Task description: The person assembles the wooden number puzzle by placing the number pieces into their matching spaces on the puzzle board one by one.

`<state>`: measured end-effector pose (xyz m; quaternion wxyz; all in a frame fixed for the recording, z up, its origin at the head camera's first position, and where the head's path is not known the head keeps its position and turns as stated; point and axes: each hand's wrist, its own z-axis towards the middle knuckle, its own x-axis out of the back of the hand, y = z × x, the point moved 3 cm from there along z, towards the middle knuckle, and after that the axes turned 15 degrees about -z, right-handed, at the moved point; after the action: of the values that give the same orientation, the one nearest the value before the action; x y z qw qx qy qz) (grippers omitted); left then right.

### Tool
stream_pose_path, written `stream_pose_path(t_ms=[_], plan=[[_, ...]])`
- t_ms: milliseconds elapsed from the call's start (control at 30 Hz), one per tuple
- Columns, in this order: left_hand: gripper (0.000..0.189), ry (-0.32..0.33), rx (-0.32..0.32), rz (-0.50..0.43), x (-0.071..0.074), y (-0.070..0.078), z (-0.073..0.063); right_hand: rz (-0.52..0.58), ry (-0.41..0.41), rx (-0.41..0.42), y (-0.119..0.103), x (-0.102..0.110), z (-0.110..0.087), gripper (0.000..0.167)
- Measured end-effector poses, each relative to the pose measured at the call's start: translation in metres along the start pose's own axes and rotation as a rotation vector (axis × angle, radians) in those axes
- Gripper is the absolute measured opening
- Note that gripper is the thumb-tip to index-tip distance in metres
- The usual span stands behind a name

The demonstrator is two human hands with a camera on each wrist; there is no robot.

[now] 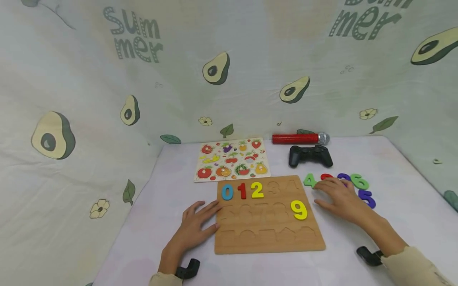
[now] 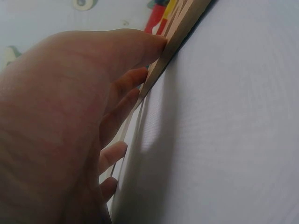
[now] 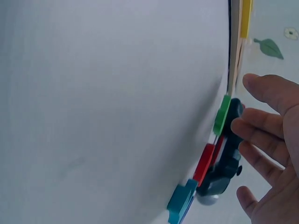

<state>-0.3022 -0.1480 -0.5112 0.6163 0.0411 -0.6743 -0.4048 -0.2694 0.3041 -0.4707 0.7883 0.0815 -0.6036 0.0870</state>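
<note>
Wooden number board [image 1: 268, 219] lies midway between the desk's [image 1: 404, 190] left and right edges; the left hand [image 1: 195, 227] touches its side, grip wide. Towards the desk's right edge, the right hand's [image 1: 341, 201] bare grip spreads above number pieces [image 1: 365, 197], contact hard to judge.

Room before board [image 1: 268, 245], gamepad [image 1: 310, 155] beyond

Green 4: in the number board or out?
Out. The green 4 lies on the white tabletop, just past the right edge of the wooden number board, near the right hand.
</note>
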Motion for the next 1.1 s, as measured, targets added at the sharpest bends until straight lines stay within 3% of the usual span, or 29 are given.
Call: stream_pose_path(t_ms=[433, 867, 1100], plan=[[0.058, 0.011, -0.004, -0.006, 0.004, -0.003, 0.0, -0.017, -0.023, -0.061, 0.026, 0.001, 0.001, 0.048], [0.059, 0.012, 0.004, -0.002, 0.001, -0.005, 0.002, -0.022, -0.034, -0.107, 0.058, 0.004, 0.0, 0.042], [0.058, 0.006, 0.009, -0.012, 0.0, -0.003, 0.001, -0.039, -0.067, -0.141, 0.074, 0.0, 0.0, 0.047]])
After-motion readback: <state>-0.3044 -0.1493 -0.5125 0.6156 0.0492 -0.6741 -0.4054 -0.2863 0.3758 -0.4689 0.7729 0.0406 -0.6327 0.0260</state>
